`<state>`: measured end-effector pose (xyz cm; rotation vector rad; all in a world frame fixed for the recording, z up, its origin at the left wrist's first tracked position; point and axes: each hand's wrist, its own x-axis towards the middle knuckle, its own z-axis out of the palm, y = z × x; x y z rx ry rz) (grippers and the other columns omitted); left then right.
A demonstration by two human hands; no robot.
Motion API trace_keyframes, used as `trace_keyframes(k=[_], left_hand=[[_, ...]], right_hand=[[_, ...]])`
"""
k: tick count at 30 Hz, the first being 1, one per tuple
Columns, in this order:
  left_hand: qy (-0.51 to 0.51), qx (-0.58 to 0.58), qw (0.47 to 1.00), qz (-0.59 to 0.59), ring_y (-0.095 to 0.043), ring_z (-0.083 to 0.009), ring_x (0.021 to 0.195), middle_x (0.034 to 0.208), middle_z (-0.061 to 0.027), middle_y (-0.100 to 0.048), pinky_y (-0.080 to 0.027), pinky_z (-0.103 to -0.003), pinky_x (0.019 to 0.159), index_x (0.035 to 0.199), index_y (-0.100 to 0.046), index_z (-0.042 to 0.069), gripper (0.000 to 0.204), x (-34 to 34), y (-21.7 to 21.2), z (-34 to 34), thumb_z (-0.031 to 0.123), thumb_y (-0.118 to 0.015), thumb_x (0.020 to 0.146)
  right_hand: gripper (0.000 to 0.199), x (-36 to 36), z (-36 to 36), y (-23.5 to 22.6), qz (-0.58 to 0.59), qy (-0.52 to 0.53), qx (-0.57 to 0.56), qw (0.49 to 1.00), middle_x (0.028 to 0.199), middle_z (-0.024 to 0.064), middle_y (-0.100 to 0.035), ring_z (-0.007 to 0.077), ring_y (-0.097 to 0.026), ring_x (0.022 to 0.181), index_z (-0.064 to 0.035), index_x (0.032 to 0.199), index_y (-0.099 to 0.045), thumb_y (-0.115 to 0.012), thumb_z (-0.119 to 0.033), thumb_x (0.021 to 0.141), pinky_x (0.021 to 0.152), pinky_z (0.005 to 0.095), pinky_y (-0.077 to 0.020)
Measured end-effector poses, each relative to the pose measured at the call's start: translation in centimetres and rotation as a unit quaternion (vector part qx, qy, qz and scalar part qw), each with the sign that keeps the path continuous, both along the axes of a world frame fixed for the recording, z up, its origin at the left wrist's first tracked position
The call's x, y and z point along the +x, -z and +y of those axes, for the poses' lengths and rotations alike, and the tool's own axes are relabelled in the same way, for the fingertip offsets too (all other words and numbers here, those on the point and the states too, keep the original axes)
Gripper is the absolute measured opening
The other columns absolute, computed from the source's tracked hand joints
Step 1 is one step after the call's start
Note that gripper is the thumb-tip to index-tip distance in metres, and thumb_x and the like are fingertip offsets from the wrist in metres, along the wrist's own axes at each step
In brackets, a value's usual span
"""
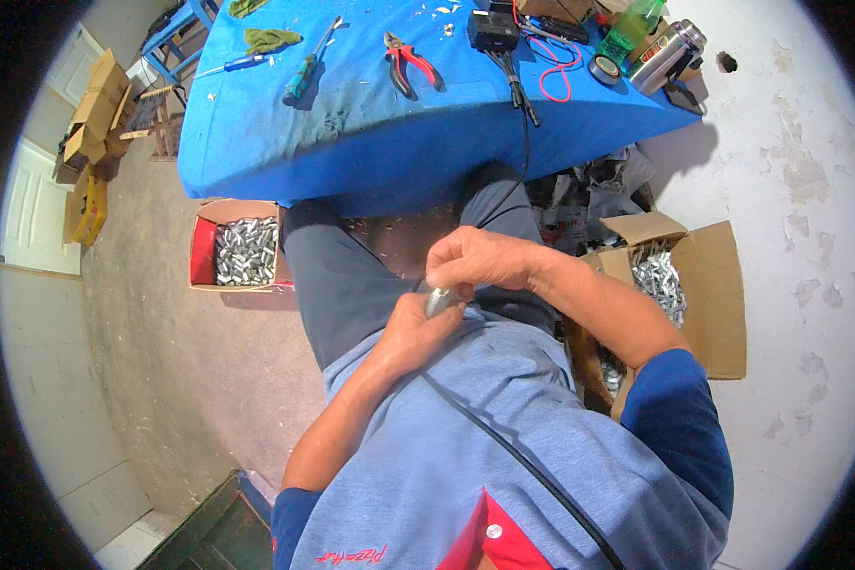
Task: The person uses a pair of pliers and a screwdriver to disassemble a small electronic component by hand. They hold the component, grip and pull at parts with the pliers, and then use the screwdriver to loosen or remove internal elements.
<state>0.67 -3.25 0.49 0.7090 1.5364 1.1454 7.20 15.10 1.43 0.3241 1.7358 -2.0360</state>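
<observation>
Sitting low in the lap, a small metal piece (439, 301) is pinched between both hands. A black cable (522, 456) runs over the blue shirt just below them and partly hides it. The left hand (408, 334) wraps tight around the piece from below. The right hand (480, 261) curls over its top, fingers closed on it, so the two hands touch. A box (708, 294) of shiny metal parts stands by the right elbow, and a second box (242, 249) of them sits by the left knee. Farther off, the blue table (370, 133) holds red pliers (407, 63), a screwdriver (304, 76) and a black device (492, 30).
</observation>
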Motion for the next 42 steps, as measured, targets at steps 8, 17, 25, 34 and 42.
trace_keyframes(k=[8,17,25,34,42], left_hand=[[-0.028,0.021,0.999,0.007,-0.041,-0.0052,0.061,0.066,0.0055,-0.048,-0.035,-0.026,0.052,0.072,-0.057,0.003,0.028,0.4,0.5,-0.1,0.023,-0.062,0.092],[-0.029,-0.003,0.999,0.025,-0.036,-0.0041,0.058,0.063,0.0078,-0.043,-0.031,-0.027,0.048,0.066,-0.052,0.005,0.035,0.3,0.3,0.0,0.025,-0.063,0.092],[-0.071,0.007,0.997,0.015,-0.043,-0.0065,0.059,0.06,0.003,-0.05,-0.037,-0.029,0.051,0.069,-0.056,0.0,0.032,-0.1,0.6,-0.3,0.023,-0.06,0.089],[-0.158,0.006,0.987,0.033,-0.042,-0.0058,0.058,0.059,0.0039,-0.049,-0.036,-0.029,0.051,0.068,-0.055,0.0,0.032,-0.6,1.5,-0.9,0.023,-0.061,0.09],[-0.192,0.026,0.981,0.013,-0.039,-0.0055,0.059,0.063,0.0058,-0.048,-0.031,-0.028,0.049,0.067,-0.055,0.003,0.035,-1.0,2.2,-1.1,0.026,-0.063,0.092]], right_hand=[[0.027,0.3,-0.2,1.3,0.008,0.076,-0.05,0.996,0.077,-0.0004,-0.06,0.0077,-0.054,0.066,-0.0039,0.087,-0.064,-0.063,-0.03,0.091,0.061,0.0226,-0.0455],[0.023,-1.8,2.4,-0.1,0.16,0.242,0.227,0.93,0.079,0.0037,-0.064,0.0121,-0.059,0.069,-0.0012,0.093,-0.066,-0.063,-0.024,0.091,0.064,0.0286,-0.05],[0.053,-10.7,8.6,-2.3,0.233,0.324,0.643,0.653,0.107,0.0202,-0.062,0.0351,-0.058,0.103,-0.0014,0.112,-0.059,-0.07,-0.042,0.079,0.089,0.0444,-0.0466],[0.081,-17.7,9.0,-0.5,0.044,0.266,0.701,0.66,0.128,0.0261,-0.052,0.0394,-0.047,0.12,0.0029,0.126,-0.051,-0.066,-0.06,0.078,0.1,0.0554,-0.0359],[0.074,-20.3,10.8,-0.4,-0.006,0.23,0.722,0.653,0.123,0.0243,-0.057,0.0383,-0.052,0.116,0.0027,0.12,-0.058,-0.068,-0.056,0.076,0.095,0.0462,-0.0458]])
